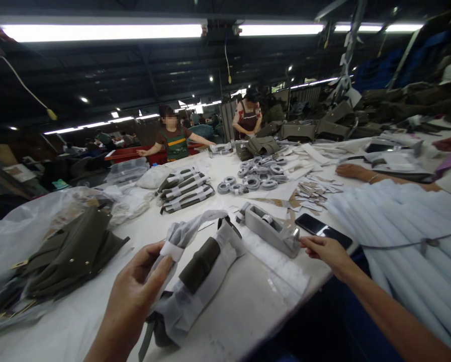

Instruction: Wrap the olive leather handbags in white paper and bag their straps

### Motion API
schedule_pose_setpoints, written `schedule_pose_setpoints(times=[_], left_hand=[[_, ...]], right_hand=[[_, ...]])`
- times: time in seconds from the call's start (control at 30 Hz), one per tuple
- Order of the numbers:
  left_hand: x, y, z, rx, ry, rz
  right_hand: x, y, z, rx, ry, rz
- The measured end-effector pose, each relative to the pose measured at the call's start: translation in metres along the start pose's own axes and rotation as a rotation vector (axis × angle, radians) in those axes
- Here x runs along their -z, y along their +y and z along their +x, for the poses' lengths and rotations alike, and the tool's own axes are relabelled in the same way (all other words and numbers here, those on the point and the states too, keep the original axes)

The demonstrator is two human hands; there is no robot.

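Observation:
My left hand (pixel 138 286) is closed around a strap (pixel 174 246) wrapped in white tissue, pinching a white band on it. The strap loops over to an olive shoulder pad (pixel 199 265), which lies on the table partly covered by the wrapping. Just beyond stands a grey tape dispenser (pixel 270 229) with a small roll in it. At the dispenser's cutting end, my right hand (pixel 329 254) pinches a bit of tape between thumb and fingers; the tape itself barely shows. A black phone (pixel 323 231) lies beside the dispenser, behind my right hand.
Several wrapped straps (pixel 187 191) are stacked farther back, near grey coiled rolls (pixel 253 176) and paper scraps (pixel 316 193). An olive bag (pixel 74 251) in plastic lies left. Tied white foam tubes (pixel 398 226) fill the right. A co-worker's hand (pixel 351 171) rests nearby; two people stand across the table.

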State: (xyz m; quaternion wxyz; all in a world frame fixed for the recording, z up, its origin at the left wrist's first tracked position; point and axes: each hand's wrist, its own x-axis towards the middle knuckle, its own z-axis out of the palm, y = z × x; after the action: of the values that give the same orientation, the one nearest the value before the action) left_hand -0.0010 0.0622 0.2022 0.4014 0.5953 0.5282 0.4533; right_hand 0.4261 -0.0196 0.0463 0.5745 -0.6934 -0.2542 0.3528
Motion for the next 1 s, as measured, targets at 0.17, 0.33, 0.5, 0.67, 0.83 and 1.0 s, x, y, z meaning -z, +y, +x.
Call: schedule_pose_setpoints(times=[0.17, 0.33, 0.5, 0.67, 0.83, 1.0], left_hand=[[-0.002, 0.001, -0.001, 0.010, -0.003, -0.003], [-0.007, 0.002, -0.003, -0.038, -0.005, -0.016], [-0.011, 0.002, -0.004, -0.191, -0.023, 0.051], [-0.012, 0.003, -0.009, -0.301, -0.039, 0.167], [-0.015, 0.002, -0.014, -0.387, 0.009, 0.198], [-0.012, -0.007, -0.015, -0.481, 0.058, 0.255]], right_hand=[[-0.006, 0.014, -0.008, 0.028, 0.082, 0.004], [-0.035, -0.008, -0.052, 0.212, 0.006, 0.026], [-0.103, -0.066, -0.105, 0.403, -0.280, 0.131], [-0.170, -0.109, -0.145, 0.500, -0.550, 0.198], [-0.212, -0.124, -0.154, 0.519, -0.570, 0.160], [-0.217, -0.125, -0.151, 0.502, -0.530, 0.000]])
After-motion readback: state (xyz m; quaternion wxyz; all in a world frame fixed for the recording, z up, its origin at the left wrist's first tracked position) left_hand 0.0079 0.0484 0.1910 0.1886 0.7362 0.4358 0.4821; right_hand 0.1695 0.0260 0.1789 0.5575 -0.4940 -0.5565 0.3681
